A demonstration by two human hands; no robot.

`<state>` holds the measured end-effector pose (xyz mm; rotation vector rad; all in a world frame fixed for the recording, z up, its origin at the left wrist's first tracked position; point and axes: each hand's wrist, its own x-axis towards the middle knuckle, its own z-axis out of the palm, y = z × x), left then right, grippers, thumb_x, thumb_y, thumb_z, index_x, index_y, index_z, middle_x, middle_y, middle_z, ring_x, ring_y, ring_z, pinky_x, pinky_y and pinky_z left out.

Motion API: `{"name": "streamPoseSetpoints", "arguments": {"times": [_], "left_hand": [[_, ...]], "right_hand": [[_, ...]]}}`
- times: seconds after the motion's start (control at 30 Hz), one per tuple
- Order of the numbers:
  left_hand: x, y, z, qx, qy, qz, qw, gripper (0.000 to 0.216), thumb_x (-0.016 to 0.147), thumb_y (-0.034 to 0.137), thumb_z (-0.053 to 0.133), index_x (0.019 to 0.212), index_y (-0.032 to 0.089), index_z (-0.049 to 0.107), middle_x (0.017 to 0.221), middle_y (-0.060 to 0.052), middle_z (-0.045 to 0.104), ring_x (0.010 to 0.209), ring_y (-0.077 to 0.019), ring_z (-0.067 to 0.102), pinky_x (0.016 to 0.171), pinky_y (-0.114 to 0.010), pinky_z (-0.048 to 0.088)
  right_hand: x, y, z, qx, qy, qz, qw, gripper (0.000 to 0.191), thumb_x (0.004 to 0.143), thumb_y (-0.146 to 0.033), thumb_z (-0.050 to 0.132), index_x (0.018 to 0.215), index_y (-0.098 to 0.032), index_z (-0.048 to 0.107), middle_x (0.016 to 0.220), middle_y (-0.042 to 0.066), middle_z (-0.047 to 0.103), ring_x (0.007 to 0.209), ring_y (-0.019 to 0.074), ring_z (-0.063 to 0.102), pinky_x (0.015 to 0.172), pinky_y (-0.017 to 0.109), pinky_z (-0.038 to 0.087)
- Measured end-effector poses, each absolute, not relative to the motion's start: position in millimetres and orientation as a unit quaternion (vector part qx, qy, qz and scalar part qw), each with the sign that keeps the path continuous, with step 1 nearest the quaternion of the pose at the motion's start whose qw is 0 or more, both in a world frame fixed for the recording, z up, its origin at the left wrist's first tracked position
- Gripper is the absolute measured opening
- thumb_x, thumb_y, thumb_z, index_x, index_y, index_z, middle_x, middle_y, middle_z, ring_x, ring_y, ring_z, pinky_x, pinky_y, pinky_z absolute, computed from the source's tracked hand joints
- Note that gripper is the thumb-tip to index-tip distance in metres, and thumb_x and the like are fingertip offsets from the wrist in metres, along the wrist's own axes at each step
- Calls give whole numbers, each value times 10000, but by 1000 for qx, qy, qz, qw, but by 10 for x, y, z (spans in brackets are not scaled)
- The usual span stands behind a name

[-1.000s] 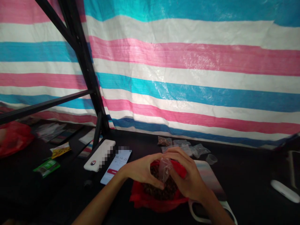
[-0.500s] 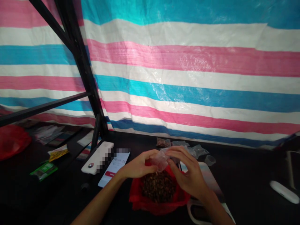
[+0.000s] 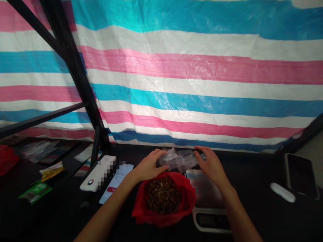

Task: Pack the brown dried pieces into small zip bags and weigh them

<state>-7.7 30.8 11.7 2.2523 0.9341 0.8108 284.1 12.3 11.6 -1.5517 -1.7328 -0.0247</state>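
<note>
In the head view, clear bags (image 3: 180,160) lie on the counter (image 3: 254,178) at one o'clock from the red bag (image 3: 187,199) of brown bits (image 3: 163,196). The left hand (image 3: 151,166), at eleven o'clock, curves round their left end, though I cannot tell whether it pinches any; the right hand (image 3: 209,163), at two o'clock, has its grip spread, thumb and fingers apart, and the scale (image 3: 204,191) lies at three.

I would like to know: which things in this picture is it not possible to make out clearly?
All in the head view:
- Clear bags: overlapping, so uncountable; whether the left hand pinches one is unclear.
- Phone with the lit screen: partly hidden by the left forearm.
- Scale: right side behind the right forearm.
- Red plastic: cut off by the left edge.
- Green packet: print blurred.
</note>
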Motion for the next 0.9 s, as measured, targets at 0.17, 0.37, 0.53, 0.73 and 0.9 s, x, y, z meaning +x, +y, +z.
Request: {"name": "streamPoseSetpoints", "arguments": {"times": [0.17,0.37,0.53,0.73,0.9], "left_hand": [[431,452,186,907,326,129,235,715,839,446,729,1474,282,443,1403,-121,533,1145,-307,655,1018,-416,499],[957,660,39,905,365,69,210,573,854,354,688,1383,187,542,1309,-211,578,1078,-399,672,926,-509,528],[1057,832,21,908,342,87,227,640,711,261,778,1315,192,580,1261,-148,624,1243,-397,571,1020,-468,494],[862,835,74,893,360,149,227,877,707,266,775,1492,209,388,1435,-169,423,1262,-334,561,1080,-436,458],[836,705,107,888,368,201,189,595,866,304,641,1420,157,481,1330,-181,477,1302,-342,457,1124,-477,396]], "right_hand": [[2961,142,103,-639,-665,-21,386,416,961,-440,427,1104,-162,700,1108,151,714,1064,291,657,981,448,490],[2973,131,57,-647,-700,-5,304,369,981,-380,423,929,-198,739,1008,90,752,977,251,676,897,366,500],[2953,72,72,-664,-711,-14,233,343,988,-368,472,982,-202,773,1047,89,764,1029,262,674,940,378,461],[3145,60,147,-721,-662,-36,204,364,1000,-347,430,1114,-212,748,1206,117,716,1116,303,638,930,405,462],[3549,-4,133,-800,-570,-23,188,351,970,-303,438,1058,-156,745,1019,176,734,933,296,711,779,365,496]]}}
